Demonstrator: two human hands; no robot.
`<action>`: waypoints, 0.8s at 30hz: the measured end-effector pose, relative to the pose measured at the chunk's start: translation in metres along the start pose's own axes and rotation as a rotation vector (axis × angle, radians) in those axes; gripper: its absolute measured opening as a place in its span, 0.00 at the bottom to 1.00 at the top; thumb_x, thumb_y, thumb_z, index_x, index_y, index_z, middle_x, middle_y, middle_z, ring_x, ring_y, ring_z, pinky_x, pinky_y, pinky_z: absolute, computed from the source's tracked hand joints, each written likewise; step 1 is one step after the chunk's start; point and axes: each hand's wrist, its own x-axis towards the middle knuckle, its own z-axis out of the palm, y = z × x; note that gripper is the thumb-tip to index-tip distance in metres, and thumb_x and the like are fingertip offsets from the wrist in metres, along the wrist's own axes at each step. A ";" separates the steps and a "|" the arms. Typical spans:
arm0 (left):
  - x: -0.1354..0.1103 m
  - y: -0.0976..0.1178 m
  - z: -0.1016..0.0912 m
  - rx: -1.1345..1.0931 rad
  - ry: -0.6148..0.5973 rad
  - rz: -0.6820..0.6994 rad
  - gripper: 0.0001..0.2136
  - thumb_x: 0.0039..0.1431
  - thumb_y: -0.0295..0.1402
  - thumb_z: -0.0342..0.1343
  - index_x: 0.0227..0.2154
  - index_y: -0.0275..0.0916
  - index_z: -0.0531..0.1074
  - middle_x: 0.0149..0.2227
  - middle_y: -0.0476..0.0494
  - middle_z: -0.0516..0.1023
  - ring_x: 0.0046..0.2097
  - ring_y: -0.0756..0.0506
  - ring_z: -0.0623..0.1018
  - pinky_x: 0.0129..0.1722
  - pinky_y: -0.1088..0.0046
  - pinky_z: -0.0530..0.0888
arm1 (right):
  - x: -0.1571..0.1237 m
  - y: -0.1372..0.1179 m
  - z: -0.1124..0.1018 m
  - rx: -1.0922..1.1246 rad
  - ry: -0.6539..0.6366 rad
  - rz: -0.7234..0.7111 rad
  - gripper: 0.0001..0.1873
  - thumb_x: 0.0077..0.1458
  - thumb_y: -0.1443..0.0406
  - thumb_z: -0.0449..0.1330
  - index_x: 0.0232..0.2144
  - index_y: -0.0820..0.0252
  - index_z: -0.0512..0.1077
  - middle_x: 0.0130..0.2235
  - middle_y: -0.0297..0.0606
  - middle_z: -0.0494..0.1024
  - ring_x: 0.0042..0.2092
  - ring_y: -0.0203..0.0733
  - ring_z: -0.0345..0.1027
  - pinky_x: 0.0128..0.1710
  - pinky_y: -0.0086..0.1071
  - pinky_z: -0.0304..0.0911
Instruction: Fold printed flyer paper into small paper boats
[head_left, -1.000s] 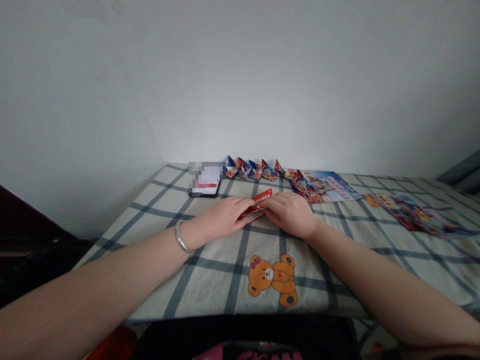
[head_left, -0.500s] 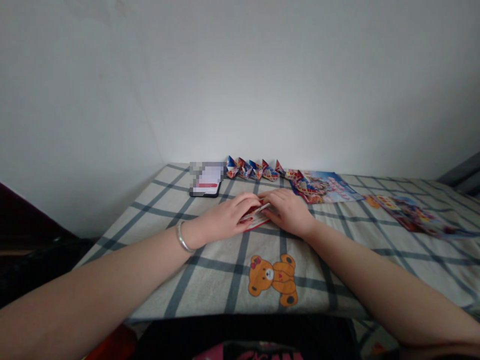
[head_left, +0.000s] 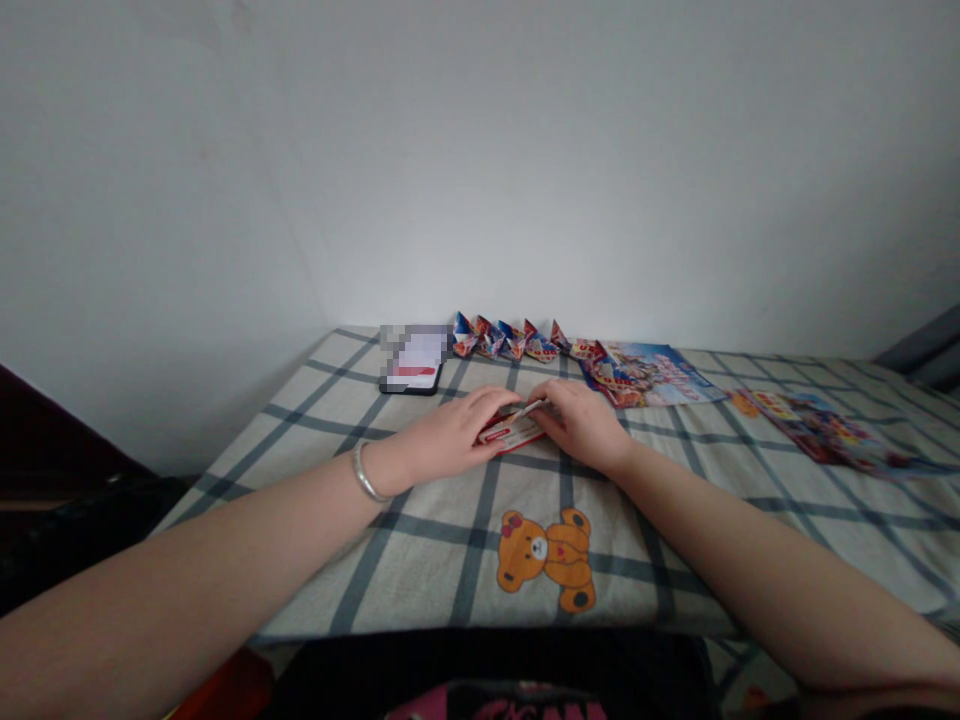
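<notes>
Gripping folded red-and-white paper (head_left: pixel 517 434) in head view: left hand (head_left: pixel 454 432) pinches left end, right hand (head_left: pixel 583 425) right end, fingers of both closed on it, presumably steadying it from two sides. Paper is near middle of cloth-covered worktop (head_left: pixel 420 580), within easy reach. Phone (head_left: pixel 416 375) lies far left, screen up, perhaps for viewing. Folded pieces (head_left: pixel 540 343) line far edge by wall (head_left: pixel 525 200), seemingly set out of hands' way; printed sheets (head_left: pixel 675 375) lie right.

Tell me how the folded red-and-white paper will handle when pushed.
The folded red-and-white paper is probably light, given its thin edges. Its raised flap may bend easily. Its flat shape makes rolling unlikely.
</notes>
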 end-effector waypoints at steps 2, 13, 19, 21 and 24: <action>0.000 0.000 -0.001 -0.005 -0.017 -0.030 0.25 0.59 0.29 0.56 0.58 0.39 0.58 0.55 0.37 0.72 0.54 0.41 0.75 0.53 0.63 0.73 | 0.000 0.000 0.000 0.014 0.007 0.023 0.05 0.60 0.68 0.58 0.40 0.58 0.70 0.38 0.39 0.78 0.40 0.44 0.72 0.42 0.34 0.63; 0.001 -0.001 -0.004 0.033 0.063 -0.073 0.18 0.61 0.34 0.55 0.54 0.37 0.64 0.45 0.39 0.78 0.48 0.41 0.76 0.50 0.58 0.72 | -0.001 -0.001 0.000 0.036 -0.029 0.146 0.11 0.59 0.68 0.58 0.45 0.56 0.68 0.39 0.38 0.79 0.40 0.44 0.73 0.41 0.33 0.63; -0.001 0.004 -0.008 0.047 0.015 -0.012 0.22 0.58 0.35 0.58 0.54 0.38 0.62 0.47 0.39 0.75 0.48 0.40 0.75 0.49 0.59 0.71 | -0.002 0.003 -0.001 0.100 -0.041 0.181 0.10 0.60 0.68 0.56 0.45 0.55 0.68 0.41 0.38 0.79 0.41 0.44 0.72 0.41 0.34 0.64; -0.001 0.005 -0.009 0.077 0.023 -0.008 0.21 0.56 0.35 0.59 0.51 0.39 0.63 0.46 0.39 0.75 0.48 0.39 0.74 0.48 0.59 0.71 | -0.002 0.004 -0.001 0.135 -0.043 0.186 0.10 0.60 0.68 0.55 0.45 0.56 0.68 0.41 0.39 0.79 0.41 0.44 0.72 0.41 0.34 0.64; 0.000 0.004 -0.009 0.129 0.020 -0.028 0.15 0.55 0.34 0.60 0.44 0.39 0.66 0.43 0.41 0.75 0.46 0.40 0.74 0.47 0.60 0.71 | -0.002 0.006 -0.002 0.166 -0.049 0.179 0.07 0.60 0.68 0.54 0.42 0.57 0.68 0.40 0.39 0.78 0.40 0.43 0.72 0.41 0.33 0.64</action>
